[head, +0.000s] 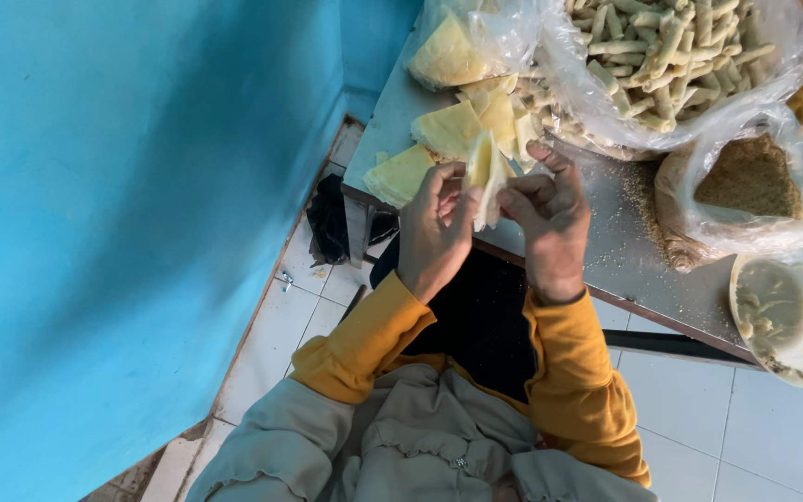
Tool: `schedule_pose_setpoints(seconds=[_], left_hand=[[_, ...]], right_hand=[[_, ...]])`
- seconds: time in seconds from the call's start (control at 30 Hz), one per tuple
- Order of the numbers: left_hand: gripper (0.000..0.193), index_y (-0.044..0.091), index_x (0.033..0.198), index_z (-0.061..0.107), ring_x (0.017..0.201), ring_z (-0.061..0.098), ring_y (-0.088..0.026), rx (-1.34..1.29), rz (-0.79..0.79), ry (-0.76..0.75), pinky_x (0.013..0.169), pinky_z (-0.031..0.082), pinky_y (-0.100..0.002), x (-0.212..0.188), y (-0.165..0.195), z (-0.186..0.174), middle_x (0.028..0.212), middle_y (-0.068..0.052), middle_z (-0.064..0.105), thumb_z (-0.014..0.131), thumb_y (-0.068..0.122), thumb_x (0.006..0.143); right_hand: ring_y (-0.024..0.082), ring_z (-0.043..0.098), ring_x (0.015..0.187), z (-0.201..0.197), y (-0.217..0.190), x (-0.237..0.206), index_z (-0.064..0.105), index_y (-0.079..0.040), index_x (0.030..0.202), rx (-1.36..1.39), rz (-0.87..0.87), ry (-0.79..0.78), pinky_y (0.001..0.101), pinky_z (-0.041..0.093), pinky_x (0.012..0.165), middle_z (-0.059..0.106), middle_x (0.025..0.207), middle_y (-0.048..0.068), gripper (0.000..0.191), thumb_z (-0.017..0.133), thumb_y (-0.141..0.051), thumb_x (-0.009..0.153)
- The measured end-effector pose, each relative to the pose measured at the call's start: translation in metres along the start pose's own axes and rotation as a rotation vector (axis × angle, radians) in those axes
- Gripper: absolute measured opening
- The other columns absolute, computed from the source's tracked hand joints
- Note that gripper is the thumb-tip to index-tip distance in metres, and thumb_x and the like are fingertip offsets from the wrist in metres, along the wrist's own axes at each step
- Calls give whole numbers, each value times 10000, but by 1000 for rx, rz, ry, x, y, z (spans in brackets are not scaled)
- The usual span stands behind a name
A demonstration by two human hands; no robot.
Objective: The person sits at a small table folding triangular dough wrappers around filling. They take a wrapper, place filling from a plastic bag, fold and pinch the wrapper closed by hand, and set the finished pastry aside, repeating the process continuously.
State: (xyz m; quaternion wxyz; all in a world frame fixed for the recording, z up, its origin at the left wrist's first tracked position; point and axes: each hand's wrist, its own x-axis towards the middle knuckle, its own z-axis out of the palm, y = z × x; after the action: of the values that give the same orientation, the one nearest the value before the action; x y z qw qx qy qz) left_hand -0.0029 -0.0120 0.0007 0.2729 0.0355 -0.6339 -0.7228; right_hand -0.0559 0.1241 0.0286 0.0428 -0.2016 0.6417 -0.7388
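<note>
My left hand and my right hand both pinch one thin pale-yellow pastry sheet, held upright between the fingers just off the near edge of a metal table. Behind it, stacks of folded triangular pastry sheets lie on the table. Both sleeves are mustard yellow.
A big clear plastic bag of rolled pastry sticks fills the table's far side. Beside it stands a bag of brown crumbs, with crumbs scattered on the metal. A white bowl with pale batter sits at the right edge. A blue wall rises on the left above white floor tiles.
</note>
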Motion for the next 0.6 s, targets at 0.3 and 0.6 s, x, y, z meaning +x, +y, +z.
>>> schedule_pose_setpoints(seconds=[0.3,0.6], left_hand=[[146,-32,1129,683,652,630,-101,138,-57,-33,574,516,-233,-7,10,6,796,-114,722,672,65,1021],[168,17,1081,696,500,619,-202,330,-47,-84,418,511,-332,11,-10,-9,781,-111,744,572,91,996]], right_hand=[[149,671,952,0,-7,-16,414,61,1478,165,73,110,252,571,830,679,1113,97,488,593,62,1023],[160,652,839,-40,4,-13,500,87,1409,222,121,171,219,547,702,657,1012,111,462,650,81,972]])
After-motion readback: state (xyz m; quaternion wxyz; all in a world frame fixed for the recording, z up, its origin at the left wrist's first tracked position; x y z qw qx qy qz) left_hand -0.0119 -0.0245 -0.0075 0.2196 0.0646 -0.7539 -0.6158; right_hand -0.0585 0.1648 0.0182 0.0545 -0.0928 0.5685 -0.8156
